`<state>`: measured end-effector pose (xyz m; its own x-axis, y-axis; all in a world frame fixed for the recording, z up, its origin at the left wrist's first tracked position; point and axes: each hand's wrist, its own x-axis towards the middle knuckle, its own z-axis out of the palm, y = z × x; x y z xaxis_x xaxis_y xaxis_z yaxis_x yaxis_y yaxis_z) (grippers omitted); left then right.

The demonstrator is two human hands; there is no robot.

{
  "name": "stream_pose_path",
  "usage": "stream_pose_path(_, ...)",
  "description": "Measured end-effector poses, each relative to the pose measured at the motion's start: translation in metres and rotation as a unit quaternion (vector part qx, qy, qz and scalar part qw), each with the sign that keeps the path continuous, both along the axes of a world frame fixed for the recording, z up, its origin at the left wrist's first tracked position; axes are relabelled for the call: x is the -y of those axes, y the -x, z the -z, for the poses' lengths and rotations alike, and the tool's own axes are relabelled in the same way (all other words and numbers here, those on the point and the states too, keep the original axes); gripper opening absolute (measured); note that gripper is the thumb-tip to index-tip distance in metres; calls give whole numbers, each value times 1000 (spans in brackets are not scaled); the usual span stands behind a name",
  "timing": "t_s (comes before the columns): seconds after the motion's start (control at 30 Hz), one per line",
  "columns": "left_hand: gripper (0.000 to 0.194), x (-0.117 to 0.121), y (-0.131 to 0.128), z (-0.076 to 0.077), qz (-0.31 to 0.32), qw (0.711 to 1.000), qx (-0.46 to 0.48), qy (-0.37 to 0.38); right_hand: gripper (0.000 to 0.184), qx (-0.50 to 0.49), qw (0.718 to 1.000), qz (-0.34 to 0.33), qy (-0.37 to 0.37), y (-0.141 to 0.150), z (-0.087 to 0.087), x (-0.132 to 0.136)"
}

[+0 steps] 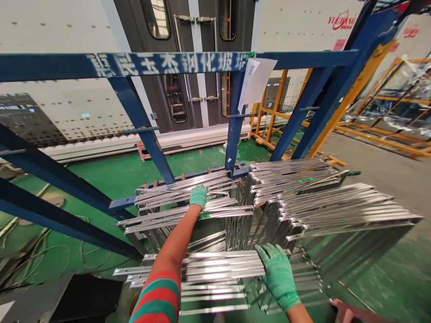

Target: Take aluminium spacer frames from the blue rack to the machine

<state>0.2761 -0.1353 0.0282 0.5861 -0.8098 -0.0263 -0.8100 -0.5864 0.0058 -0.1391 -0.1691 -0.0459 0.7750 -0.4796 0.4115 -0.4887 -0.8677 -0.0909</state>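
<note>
Beyond hands and silvery frames, “钢化” lettering

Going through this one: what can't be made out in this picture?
- Left hand, head view: its palm and grip, hidden by the back of the hand.
- Right hand, head view: its palm, hidden by its own back.
- Near metal frames, head view: a stretch hidden behind the left arm.
- White sheet, head view: print too small to read.
- Reddish object, head view: cut off by the bottom edge.
</note>
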Motion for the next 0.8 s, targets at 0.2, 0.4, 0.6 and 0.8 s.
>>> stream_pose_path(0.2, 47, 6, 3, -1, 7, 1000, -13, -8, 56, 16, 1000, 1, 8, -2, 2, 1)
stream_pose_path(0.4, 44, 6, 5, 5, 28, 999, -20, 12, 56, 19, 1000, 2, 15, -4, 1, 3)
stream_pose_path(0.6, 51, 5, 5, 6, 33, 999, -36, 11, 56, 16, 1000, 8, -1, -7, 2, 4)
stream_pose_path(0.8, 45, 4, 9, 2, 33, 999, -36, 15, 57, 18, 1000, 5, -17, -7, 4, 6)
